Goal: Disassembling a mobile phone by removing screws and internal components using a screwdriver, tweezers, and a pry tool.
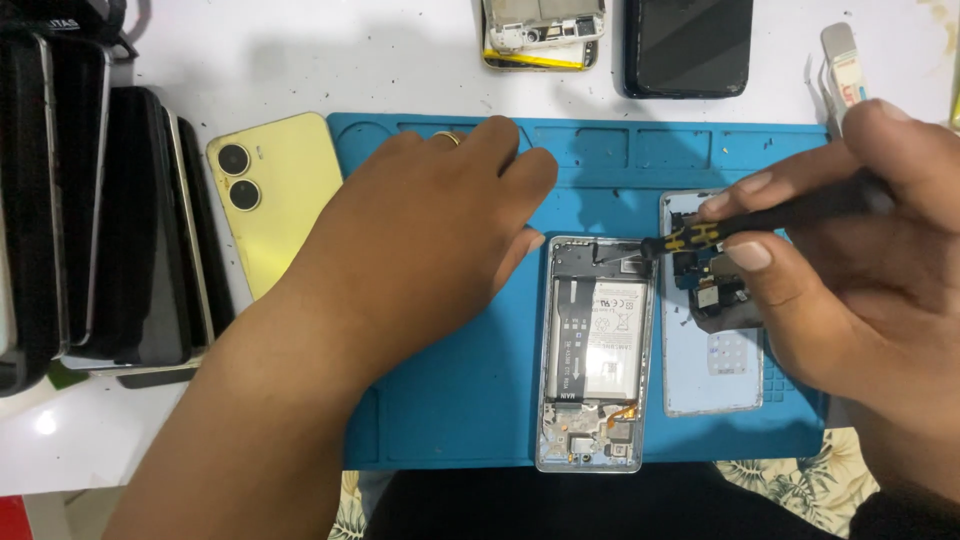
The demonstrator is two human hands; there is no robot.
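A white table (330, 70), scuffed and lightly smudged, carries a blue silicone repair mat (450, 400) with shallow tray compartments moulded along its far edge; the mat's near edge hangs just past the table's near edge, where a leaf-patterned fabric (790, 470) shows below. On the mat, toward its near right part, lies an opened phone (597, 355), back cover off, with its battery, a flex cable and the board area exposed. Just beside it on the right lies the removed pale-blue back cover (715, 375), inner side up, with small dark parts resting on its far half. The left hand (420, 240) lies flat and open, palm down, on the mat to the left of the opened phone, fingertips near the phone's far left corner, a ring on one finger. The right hand (850, 250) is closed around a black screwdriver (730, 225) with yellow marks, its tip set at the far right corner of the opened phone. Off the mat's left edge a yellow phone (280, 195) lies face down, partly under the left forearm. Along the table's left edge stands a row of dark phones (90, 220), packed side by side. At the far edge lie a phone frame (540, 30), a black phone (690, 45) and, near the far right corner, metal tweezers (843, 70).
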